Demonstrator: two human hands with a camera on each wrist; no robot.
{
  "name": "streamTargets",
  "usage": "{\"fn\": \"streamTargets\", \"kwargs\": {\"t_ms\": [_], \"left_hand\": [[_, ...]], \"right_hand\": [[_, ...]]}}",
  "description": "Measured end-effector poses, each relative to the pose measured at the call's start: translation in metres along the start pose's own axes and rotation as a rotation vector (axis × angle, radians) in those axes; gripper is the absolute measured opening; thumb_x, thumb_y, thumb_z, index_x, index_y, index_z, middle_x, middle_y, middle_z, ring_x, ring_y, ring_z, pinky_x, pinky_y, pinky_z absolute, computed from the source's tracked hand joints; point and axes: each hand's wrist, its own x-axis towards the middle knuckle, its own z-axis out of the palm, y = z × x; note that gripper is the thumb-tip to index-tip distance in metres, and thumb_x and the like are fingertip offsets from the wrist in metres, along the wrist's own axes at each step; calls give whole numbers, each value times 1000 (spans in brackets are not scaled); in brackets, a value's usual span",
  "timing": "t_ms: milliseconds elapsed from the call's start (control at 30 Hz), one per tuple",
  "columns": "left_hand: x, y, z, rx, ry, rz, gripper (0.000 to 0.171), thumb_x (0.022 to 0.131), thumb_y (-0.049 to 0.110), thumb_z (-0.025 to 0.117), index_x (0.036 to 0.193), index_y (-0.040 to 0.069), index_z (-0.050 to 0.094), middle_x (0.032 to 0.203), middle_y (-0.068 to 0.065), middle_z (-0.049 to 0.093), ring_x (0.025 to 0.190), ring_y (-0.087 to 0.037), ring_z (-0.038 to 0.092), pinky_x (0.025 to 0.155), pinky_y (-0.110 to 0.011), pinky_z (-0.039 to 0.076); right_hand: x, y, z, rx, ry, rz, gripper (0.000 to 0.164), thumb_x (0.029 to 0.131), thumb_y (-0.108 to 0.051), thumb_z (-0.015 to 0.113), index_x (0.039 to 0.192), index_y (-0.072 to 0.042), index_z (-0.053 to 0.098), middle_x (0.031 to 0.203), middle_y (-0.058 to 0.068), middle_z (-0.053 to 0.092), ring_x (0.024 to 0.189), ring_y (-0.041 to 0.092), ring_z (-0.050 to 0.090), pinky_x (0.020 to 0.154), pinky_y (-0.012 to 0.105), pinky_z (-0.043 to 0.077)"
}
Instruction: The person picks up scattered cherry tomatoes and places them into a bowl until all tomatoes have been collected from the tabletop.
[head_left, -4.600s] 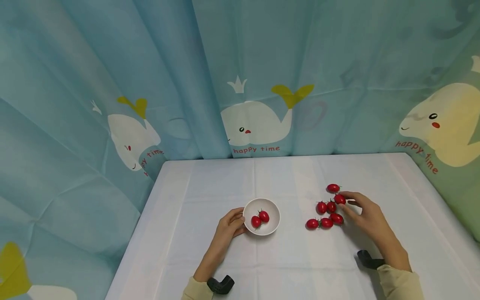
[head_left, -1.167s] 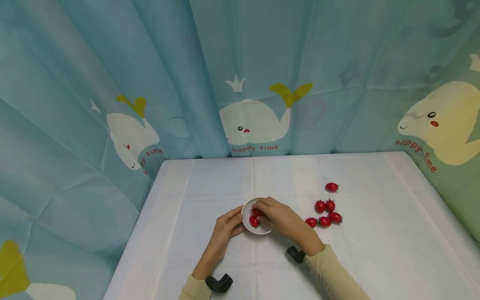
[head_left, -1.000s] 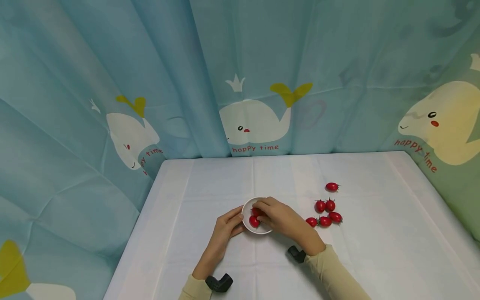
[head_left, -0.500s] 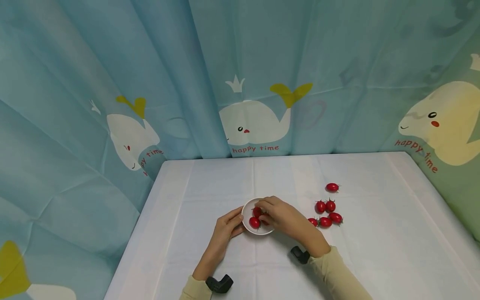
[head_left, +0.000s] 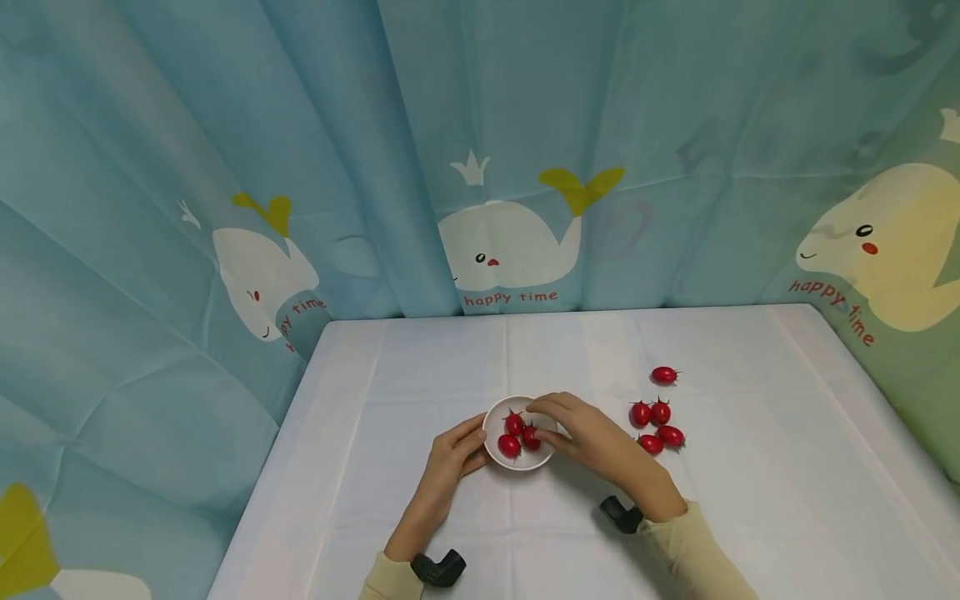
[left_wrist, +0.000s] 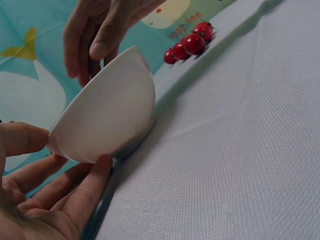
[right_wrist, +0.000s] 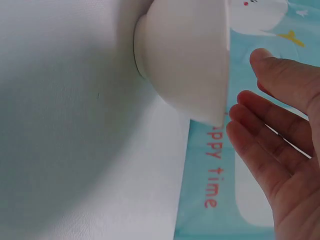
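Fingers (head_left: 549, 408) of the right hand (head_left: 592, 431) bend over the bowl (left_wrist: 110, 110).

from above, the head view faces forward and down; both close wrist views share the bowl (left_wrist: 112, 105).

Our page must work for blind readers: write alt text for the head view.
A person's left hand holds a white bowl with three cherry tomatoes inside, the right hand over its rim, thumb and fingers apart. Five other tomatoes show to the right on a white-covered table before a whale-printed blue cloth.
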Motion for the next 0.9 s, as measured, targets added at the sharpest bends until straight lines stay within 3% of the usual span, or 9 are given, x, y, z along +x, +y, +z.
{"fn": "streamTargets", "kwargs": {"t_ms": [300, 667, 900], "left_hand": [[0, 0, 0, -2, 9, -3, 52, 107, 28, 60, 152, 4, 52, 156, -20, 53, 134, -20, 60, 98, -22, 59], [0, -1, -1, 5, 5, -7, 53, 107, 30, 60, 153, 4, 52, 156, -20, 53, 133, -19, 61, 98, -21, 59], [2, -1, 0, -19, 6, 7, 52, 107, 27, 60, 152, 3, 52, 154, -21, 54, 129, -18, 63, 96, -22, 60]], "right_hand": [[-19, 8, -9, 36, 83, 93, 45, 86, -12, 86, 128, -11, 71, 126, 5, 72, 120, 26, 68, 97, 44, 62], [-42, 38, -28, 157, 165, 124, 44, 84, 0, 83, 125, -13, 70, 123, 9, 75, 103, 34, 75, 86, 40, 64], [-54, 58, -41, 149, 171, 200, 45, 85, -1, 83, 127, -12, 70, 123, 11, 75, 105, 35, 74, 91, 39, 64]]}}
